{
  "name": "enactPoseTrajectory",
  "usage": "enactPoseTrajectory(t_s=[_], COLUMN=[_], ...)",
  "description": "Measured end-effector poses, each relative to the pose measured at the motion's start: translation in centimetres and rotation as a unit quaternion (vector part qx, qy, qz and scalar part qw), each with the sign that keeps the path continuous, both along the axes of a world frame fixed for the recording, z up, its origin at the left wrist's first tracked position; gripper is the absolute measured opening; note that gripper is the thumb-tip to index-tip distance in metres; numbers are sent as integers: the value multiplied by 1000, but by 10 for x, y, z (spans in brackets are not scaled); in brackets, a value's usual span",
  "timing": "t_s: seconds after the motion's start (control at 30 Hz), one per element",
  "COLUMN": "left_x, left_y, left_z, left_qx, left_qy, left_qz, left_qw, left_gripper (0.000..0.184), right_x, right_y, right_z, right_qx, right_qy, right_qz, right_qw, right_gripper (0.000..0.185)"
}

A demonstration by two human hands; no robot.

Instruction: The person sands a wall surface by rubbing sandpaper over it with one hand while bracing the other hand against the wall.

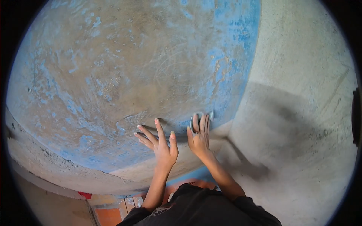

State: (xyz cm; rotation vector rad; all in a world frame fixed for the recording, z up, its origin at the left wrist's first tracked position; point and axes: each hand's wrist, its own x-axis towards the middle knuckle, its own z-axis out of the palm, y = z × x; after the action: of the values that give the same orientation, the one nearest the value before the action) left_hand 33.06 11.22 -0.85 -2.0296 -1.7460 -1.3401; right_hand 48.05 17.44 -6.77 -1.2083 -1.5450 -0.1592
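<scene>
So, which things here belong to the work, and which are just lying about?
In the work, it seems:
patchy blue wall
thin grey piece, held against it
right hand, holding that piece
left hand, spread out beside it

Apparently just lying about:
red thing, too small to identify
orange panel

It looks like an unfinished room, with a patchy blue wall [132, 67] meeting a grey wall [301, 75].

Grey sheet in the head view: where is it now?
The grey sheet is just right of centre, at the fingers of the right hand, against the blue-patched wall.
</scene>
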Motion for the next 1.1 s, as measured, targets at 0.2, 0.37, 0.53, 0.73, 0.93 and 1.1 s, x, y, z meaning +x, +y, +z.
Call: enactPoseTrajectory(t_s=[0.2, 0.37, 0.53, 0.73, 0.93, 1.1], left_x=[7, 7, -8, -49, -90, -130], left_y=[-4, -4, -8, -13, -27, -44], left_z=[5, 7, 10, 26, 26, 27], left_qx=[-5, 19, 19, 55, 71, 32], left_qy=[5, 3, 16, -26, -81, -60], left_qz=[32, 47, 87, 130, 152, 179], left_qw=[999, 999, 996, 990, 982, 981], left_gripper=[63, 62, 58, 54, 55, 55], right_x=[53, 30, 3, 7, -71, -88], right_y=[24, 18, 9, 27, -18, -7], right_z=[132, 96, 53, 195, 108, 216], right_qx=[84, 50, 20, 139, 67, 176], right_qy=[-30, -8, -73, -85, -374, -284], right_qz=[5, 29, 50, 34, 202, 92], right_qw=[996, 998, 996, 986, 903, 938], right_gripper=[57, 60, 70, 60, 85, 85])
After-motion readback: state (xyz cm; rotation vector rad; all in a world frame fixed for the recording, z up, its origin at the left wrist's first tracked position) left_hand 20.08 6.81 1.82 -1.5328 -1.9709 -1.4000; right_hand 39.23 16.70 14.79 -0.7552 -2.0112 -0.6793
